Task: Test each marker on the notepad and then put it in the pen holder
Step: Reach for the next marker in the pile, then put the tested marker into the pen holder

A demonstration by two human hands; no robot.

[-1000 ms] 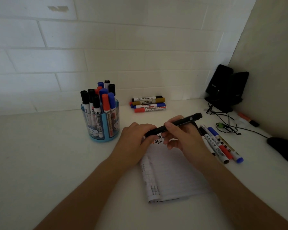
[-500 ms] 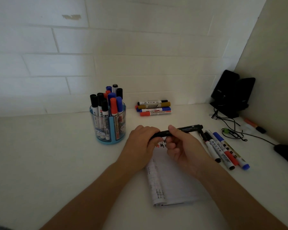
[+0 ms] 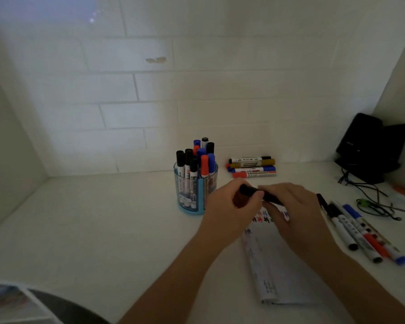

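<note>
Both hands meet over the top edge of the notepad [image 3: 275, 265], which lies on the white desk [image 3: 103, 218] and runs back toward the person from under the palms. The left hand [image 3: 229, 211] has its fingers curled round one end of a black marker [image 3: 249, 191], thumb pressed on top. The right hand [image 3: 295, 206] closes over the rest of the barrel, so the far end of the marker is hidden. The marker lies roughly level between the two hands, just above the paper; I cannot tell whether it touches the page. Red and black scribbles show on the sheet between the wrists. Just left of the left hand's knuckles stands the blue pen holder [image 3: 187, 195], already full of upright black, red and blue markers. Beyond the fingertips, against the tiled wall, four markers [image 3: 253, 167] lie stacked side by side. Right of the right hand a row of loose markers [image 3: 360, 232] lies on the desk, and farther out that way are tangled cables [image 3: 372, 202] and black speakers [image 3: 369, 148].
</note>
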